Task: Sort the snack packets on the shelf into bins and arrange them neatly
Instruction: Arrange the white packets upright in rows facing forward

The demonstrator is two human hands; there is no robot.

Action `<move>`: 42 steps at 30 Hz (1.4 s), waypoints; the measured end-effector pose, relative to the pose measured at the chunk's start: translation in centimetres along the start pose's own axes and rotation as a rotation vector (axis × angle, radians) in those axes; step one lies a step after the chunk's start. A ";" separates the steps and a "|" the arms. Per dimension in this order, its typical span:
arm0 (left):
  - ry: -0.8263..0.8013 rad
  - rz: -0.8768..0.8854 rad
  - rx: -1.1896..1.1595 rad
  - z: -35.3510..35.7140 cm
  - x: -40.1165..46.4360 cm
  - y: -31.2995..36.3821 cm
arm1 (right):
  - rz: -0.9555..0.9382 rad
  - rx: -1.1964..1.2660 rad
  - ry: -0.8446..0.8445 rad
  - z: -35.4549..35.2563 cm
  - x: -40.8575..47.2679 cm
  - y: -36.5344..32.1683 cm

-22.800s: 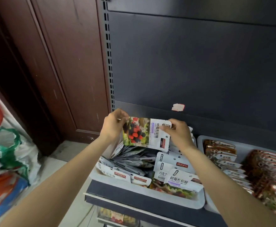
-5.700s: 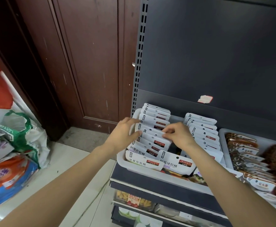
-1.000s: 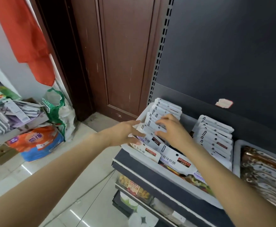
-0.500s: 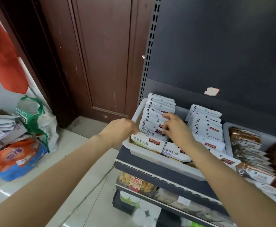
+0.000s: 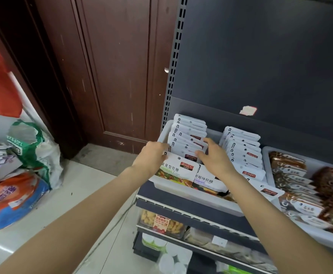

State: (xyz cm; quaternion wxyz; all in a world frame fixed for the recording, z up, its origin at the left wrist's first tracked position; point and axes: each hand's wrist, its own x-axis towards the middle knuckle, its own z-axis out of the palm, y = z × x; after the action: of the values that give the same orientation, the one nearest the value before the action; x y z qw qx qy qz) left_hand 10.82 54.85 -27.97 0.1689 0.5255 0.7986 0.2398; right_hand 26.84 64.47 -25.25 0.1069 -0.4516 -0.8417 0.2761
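The front white-topped soft-candy packet at the bin's left front corner reads "星星型软糖" beside a red "ZIRANPEI" tag. The white-topped packet beside it reads "树莓味软糖". Another white packet in the right row carries "ZIRANPEI".

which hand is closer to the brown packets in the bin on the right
Right. The right hand rests on the white packets in the white bin, one packet row away from the brown packets. The left hand is at that bin's far left edge.
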 end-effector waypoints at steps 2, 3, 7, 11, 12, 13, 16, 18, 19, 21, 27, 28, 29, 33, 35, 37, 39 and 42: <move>-0.044 -0.060 -0.147 -0.4 0.0 0.2 | 0.029 -0.007 -0.102 -0.1 -0.6 -0.6; -0.092 -0.108 -0.239 -0.4 0.1 0.3 | 0.043 -0.022 -0.145 -0.1 -0.8 -1.0; -0.228 -0.224 -0.541 0.1 0.7 0.6 | 0.044 -0.043 -0.217 0.5 -0.7 -1.9; -0.182 -0.272 -0.737 -0.6 0.5 0.5 | 0.044 -0.038 -0.251 0.0 -0.5 -1.6; -0.137 -0.292 -0.805 -0.8 0.8 0.4 | 0.058 -0.001 -0.233 -0.3 -0.2 -1.3; -0.107 -0.301 -0.848 -1.1 1.1 0.5 | 0.070 0.044 -0.197 -0.6 -0.1 -1.1; -0.153 -0.243 -0.758 -1.1 2.0 1.1 | 0.154 0.022 -0.100 -1.2 0.8 -0.5; -0.212 -0.181 -0.668 -0.8 2.5 1.5 | 0.231 -0.007 -0.109 -1.3 1.4 -0.1; -0.229 -0.163 -0.636 -0.5 2.7 1.4 | 0.245 -0.004 -0.107 -1.2 1.8 0.2; -0.218 -0.148 -0.572 -0.4 3.0 0.9 | 0.252 0.013 -0.071 -0.9 2.7 1.1; -0.125 -0.135 -0.394 -0.4 3.1 -0.4 | 0.177 0.042 0.064 -0.1 4.0 1.3; -0.112 -0.143 -0.393 -0.5 3.2 -0.5 | 0.181 0.055 0.091 0.2 4.1 1.3; -0.098 -0.154 -0.404 -0.6 3.4 -0.5 | 0.185 0.062 0.128 0.5 4.3 1.3; -0.078 -0.158 -0.381 -1.0 4.5 -0.1 | 0.225 0.104 0.288 0.5 5.0 1.6; -0.147 -0.136 -0.412 -0.9 4.8 0.1 | 0.255 0.096 0.357 0.1 5.5 1.9; -0.205 -0.103 -0.423 -0.7 4.9 0.3 | 0.291 0.079 0.399 -0.2 6.1 2.4; -0.198 -0.080 -0.353 -0.3 5.0 0.5 | 0.308 0.053 0.385 0.0 6.5 2.6; -0.117 -0.098 -0.337 0.1 5.5 1.0 | 0.272 0.091 0.339 0.8 6.9 2.7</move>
State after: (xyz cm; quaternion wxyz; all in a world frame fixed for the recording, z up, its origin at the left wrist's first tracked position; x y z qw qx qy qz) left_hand 9.50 60.26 -27.57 0.3122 0.4633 0.7605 0.3309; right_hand 24.47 70.99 -27.94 0.2291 -0.5956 -0.7296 0.2459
